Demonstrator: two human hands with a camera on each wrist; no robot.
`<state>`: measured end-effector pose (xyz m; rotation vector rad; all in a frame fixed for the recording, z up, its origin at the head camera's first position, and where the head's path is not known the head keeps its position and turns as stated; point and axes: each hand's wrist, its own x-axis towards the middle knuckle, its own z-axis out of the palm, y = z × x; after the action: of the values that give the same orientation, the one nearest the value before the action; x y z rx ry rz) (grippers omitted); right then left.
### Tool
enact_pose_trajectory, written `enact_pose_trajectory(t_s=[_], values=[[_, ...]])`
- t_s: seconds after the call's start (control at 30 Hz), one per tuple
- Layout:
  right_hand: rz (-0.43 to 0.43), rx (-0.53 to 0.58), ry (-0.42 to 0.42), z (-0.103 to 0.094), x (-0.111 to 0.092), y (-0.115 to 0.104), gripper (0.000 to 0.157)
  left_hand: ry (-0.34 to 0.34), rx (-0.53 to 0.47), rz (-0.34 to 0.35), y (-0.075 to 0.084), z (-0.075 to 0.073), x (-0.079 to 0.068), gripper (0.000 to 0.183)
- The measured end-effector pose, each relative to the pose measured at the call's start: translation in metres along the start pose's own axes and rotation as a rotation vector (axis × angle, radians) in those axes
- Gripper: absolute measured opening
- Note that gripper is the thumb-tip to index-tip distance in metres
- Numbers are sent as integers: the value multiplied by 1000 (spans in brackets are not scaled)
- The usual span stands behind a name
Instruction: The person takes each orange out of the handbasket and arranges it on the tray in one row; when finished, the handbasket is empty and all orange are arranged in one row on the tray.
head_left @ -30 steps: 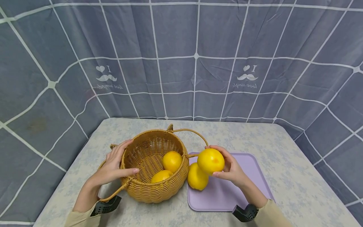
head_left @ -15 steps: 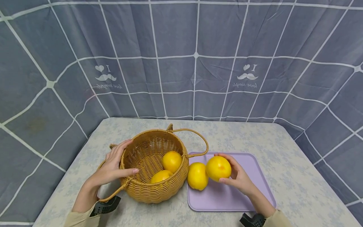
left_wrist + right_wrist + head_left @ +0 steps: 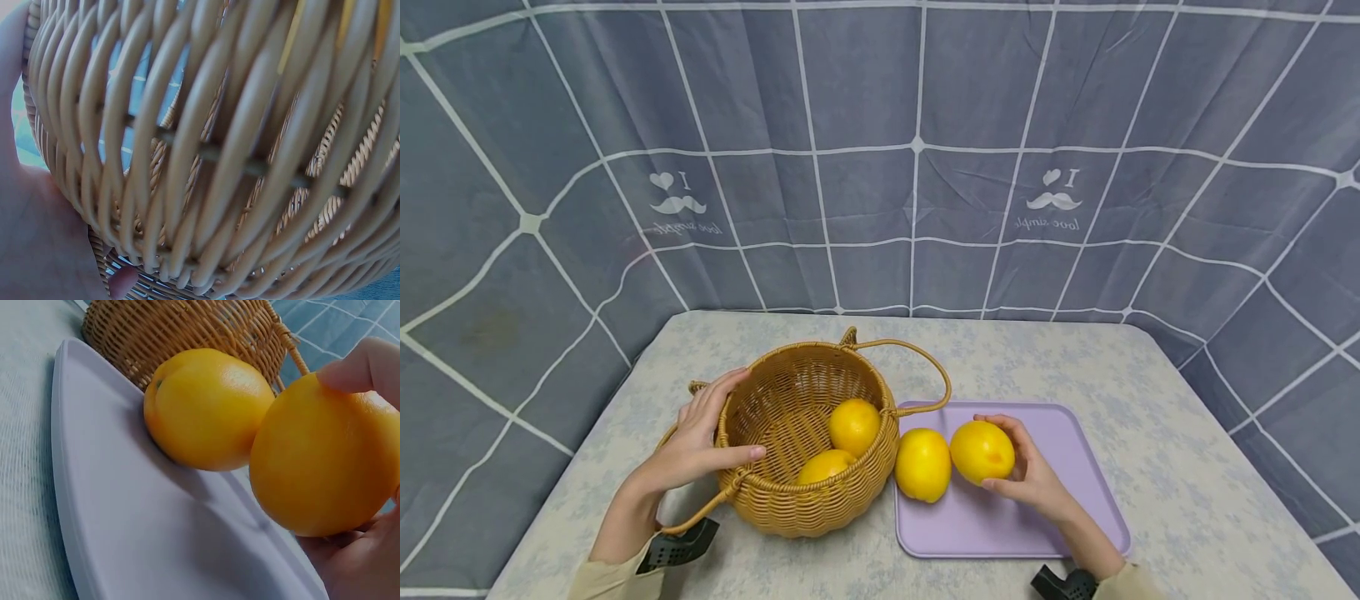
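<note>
The right hand [image 3: 1030,475] grips a yellow fruit [image 3: 982,452], thumb on the near side and fingers curled round the far side, opened just as wide as the fruit's body. This held fruit is over the left part of the lilac tray [image 3: 1000,529], and its shadow falls on the tray's surface. A second fruit [image 3: 922,465] rests at the tray's left edge, just beside the basket [image 3: 805,517]; the two fruits overlap in both the head and right wrist views, so it is hard to say whether they touch. The left hand [image 3: 700,442] holds the basket's left rim, fingers spread along the outside and thumb over the edge into the opening. Inside the wicker basket, a rear fruit [image 3: 854,427] lies against the right wall, with a front fruit [image 3: 826,465] close to it, partly hidden by the near rim. The right handle [image 3: 950,387] loops out over the tray's back left corner, and the left handle [image 3: 703,510] loops out by the left wrist. Basket and tray stand side by side on a pale mottled table [image 3: 1187,467]. Behind it hangs a blue-grey curtain [image 3: 865,208] with white grid lines and mirrored lettering. Each wrist wears a black device [image 3: 681,546] beside a beige sleeve [image 3: 617,579].
</note>
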<state>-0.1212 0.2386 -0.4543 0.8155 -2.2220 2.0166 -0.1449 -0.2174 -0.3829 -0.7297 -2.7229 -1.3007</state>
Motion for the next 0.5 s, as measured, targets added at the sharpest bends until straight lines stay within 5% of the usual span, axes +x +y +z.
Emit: enact_pose_trajectory(t_s=[0.5], values=[[148, -169, 29, 3, -6, 15, 85, 3, 4, 11, -1, 0, 0, 95]])
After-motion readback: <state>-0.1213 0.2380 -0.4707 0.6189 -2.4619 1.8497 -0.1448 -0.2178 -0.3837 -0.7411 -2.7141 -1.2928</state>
